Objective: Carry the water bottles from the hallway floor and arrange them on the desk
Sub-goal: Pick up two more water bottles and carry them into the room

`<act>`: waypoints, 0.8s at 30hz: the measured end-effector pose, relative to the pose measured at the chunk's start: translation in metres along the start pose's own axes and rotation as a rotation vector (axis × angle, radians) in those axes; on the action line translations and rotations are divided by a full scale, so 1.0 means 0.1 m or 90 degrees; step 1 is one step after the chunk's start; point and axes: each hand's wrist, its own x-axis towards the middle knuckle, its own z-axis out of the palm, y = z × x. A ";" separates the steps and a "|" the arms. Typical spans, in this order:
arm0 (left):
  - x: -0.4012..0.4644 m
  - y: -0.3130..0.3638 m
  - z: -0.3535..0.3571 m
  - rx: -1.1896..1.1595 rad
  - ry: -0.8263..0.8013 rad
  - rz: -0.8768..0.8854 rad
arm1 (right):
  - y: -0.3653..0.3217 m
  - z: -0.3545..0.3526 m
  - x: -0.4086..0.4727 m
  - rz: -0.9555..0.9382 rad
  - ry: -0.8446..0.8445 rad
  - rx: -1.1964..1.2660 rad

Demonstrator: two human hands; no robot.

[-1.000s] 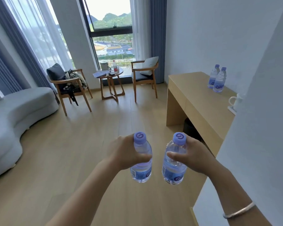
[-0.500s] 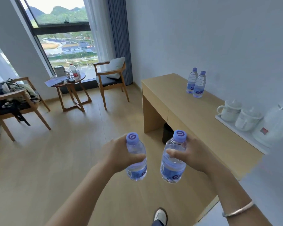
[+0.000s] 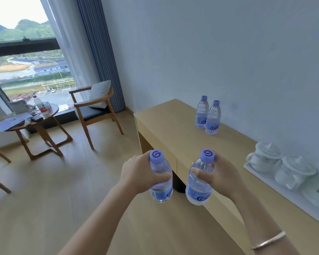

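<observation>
With your left hand (image 3: 136, 173) and right hand (image 3: 223, 178) each gripping a bottle, setting down carelessly could topple the standing pair (image 3: 207, 116) beyond your right hand.

pale wall (image 3: 210, 52), wooden floor (image 3: 53, 190)

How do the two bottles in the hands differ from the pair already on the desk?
The held bottle in the left hand and the held bottle in the right hand are gripped in the air, short of the desk; the desk pair stands on its top near the wall. The held bottles are apart, one per hand; the desk pair stands close together. All four are upright, clear, with purple caps and blue labels.
</observation>
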 end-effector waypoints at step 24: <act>3.92 -0.17 1.21 -0.046 -0.277 0.247 | 0.87 0.48 2.69 0.347 0.218 -0.048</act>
